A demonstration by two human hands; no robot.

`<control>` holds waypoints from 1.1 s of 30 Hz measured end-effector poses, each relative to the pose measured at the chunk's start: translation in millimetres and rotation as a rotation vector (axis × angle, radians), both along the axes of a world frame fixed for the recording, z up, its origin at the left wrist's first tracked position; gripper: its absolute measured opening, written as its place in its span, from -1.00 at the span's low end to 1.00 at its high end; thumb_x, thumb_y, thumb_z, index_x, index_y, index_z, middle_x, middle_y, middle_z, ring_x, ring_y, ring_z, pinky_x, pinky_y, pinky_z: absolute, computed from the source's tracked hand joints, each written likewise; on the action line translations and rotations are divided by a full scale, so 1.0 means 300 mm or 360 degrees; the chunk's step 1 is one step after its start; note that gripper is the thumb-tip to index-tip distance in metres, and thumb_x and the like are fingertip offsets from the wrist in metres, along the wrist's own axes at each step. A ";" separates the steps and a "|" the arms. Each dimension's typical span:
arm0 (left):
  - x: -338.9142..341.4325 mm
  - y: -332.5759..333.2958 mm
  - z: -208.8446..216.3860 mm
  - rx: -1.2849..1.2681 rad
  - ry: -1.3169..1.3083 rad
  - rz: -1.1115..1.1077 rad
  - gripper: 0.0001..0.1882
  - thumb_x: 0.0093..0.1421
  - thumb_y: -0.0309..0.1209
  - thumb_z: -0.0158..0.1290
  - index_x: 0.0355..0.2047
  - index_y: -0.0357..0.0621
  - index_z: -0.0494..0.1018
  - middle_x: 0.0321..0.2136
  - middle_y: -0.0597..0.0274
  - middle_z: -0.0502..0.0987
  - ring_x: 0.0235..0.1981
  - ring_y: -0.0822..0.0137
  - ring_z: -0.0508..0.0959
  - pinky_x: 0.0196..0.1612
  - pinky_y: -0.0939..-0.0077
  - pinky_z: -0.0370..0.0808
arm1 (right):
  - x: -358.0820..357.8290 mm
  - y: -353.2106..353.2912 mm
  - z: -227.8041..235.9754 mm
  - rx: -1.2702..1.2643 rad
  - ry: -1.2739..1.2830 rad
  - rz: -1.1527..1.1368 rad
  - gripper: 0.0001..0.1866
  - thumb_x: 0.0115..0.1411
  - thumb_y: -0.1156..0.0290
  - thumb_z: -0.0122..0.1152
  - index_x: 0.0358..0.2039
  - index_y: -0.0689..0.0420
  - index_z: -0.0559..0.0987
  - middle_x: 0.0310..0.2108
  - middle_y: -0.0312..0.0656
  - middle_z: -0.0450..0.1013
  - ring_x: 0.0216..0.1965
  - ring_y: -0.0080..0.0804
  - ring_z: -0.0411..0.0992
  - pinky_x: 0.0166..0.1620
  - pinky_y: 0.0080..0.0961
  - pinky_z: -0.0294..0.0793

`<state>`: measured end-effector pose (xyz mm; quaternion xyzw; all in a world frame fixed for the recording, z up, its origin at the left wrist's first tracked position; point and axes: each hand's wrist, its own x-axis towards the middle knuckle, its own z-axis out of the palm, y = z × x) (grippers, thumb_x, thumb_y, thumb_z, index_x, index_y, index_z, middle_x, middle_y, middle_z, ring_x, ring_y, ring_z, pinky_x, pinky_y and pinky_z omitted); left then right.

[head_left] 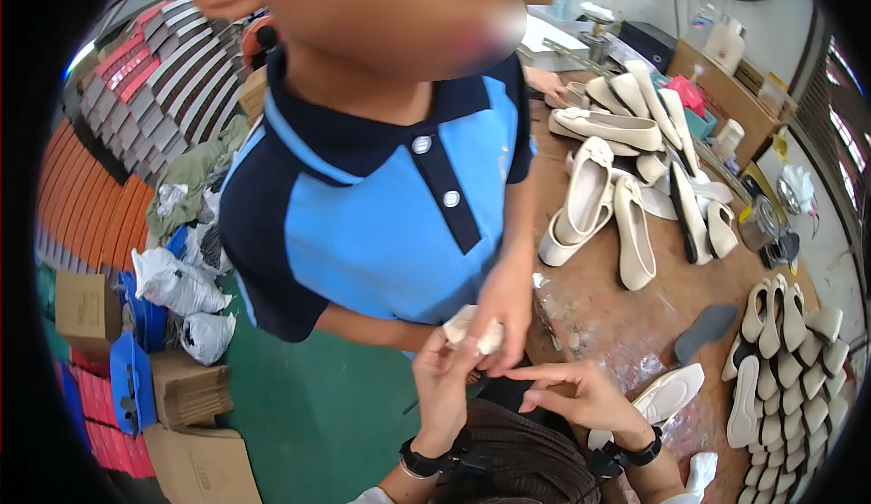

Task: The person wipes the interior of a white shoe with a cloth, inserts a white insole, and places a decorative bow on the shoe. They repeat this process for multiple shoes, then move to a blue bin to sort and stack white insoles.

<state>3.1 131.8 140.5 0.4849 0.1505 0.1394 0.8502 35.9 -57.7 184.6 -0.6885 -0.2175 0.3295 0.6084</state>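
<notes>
Low in the middle, my left hand (442,386) is closed on a small cream-white piece (472,327), its kind too blurred to tell. A hand (508,309) of the person facing me in a blue polo shirt (390,223) touches the same piece from the other side. Just to the right, my right hand (581,397) has its index finger stretched toward our hands, the thumb apart and nothing visible between them. Below that hand, a white flat shoe (670,395) rests on the brown worktable (608,322).
Several cream flat shoes (635,232) are heaped toward the far right, where another hand (547,87) shows. Stacked cream shoes (789,377) and a grey insole (706,332) lie on the right. Cardboard boxes (195,386) and white bags (177,282) stand left on the green floor (299,413).
</notes>
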 end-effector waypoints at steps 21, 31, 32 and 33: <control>-0.110 -0.446 -0.243 0.1689 -0.0836 -0.1766 0.30 -0.08 -0.04 0.38 0.33 -0.45 -0.29 0.31 -0.37 -0.12 0.35 -0.23 -0.04 0.35 0.03 -0.04 | -0.364 -0.636 -0.217 -0.1235 -0.0735 -0.1891 -0.64 0.05 0.50 0.17 -0.08 0.17 0.58 -0.26 0.00 0.54 -0.25 -0.04 0.53 -0.19 -0.22 0.51; -0.114 -0.628 -0.299 0.1731 -0.0530 -0.2041 0.36 -0.16 -0.38 0.41 0.34 -0.36 -0.45 0.25 -0.42 0.06 0.25 -0.23 0.23 0.23 0.09 0.26 | -0.278 -0.735 -0.370 -0.0613 -0.0621 -0.2281 -0.32 0.00 0.42 0.34 0.14 0.36 0.35 -0.12 0.10 0.41 -0.10 -0.06 0.46 -0.04 -0.29 0.44; -0.111 -0.636 -0.301 0.1767 -0.0558 -0.1985 0.34 -0.15 -0.41 0.39 0.34 -0.36 -0.45 0.22 -0.40 0.13 0.19 -0.23 0.32 0.17 0.09 0.34 | -0.278 -0.734 -0.346 -0.0672 -0.0567 -0.2135 -0.34 -0.02 0.45 0.32 0.11 0.36 0.36 -0.13 0.07 0.40 -0.12 -0.05 0.45 -0.05 -0.28 0.44; -0.110 -0.645 -0.311 0.1734 -0.0541 -0.1979 0.34 -0.14 -0.40 0.39 0.34 -0.35 -0.46 0.23 -0.39 0.14 0.19 -0.22 0.32 0.17 0.10 0.34 | -0.282 -0.733 -0.321 -0.0736 -0.0499 -0.1977 -0.36 -0.04 0.49 0.31 0.09 0.36 0.38 -0.14 0.05 0.39 -0.13 -0.04 0.45 -0.05 -0.26 0.44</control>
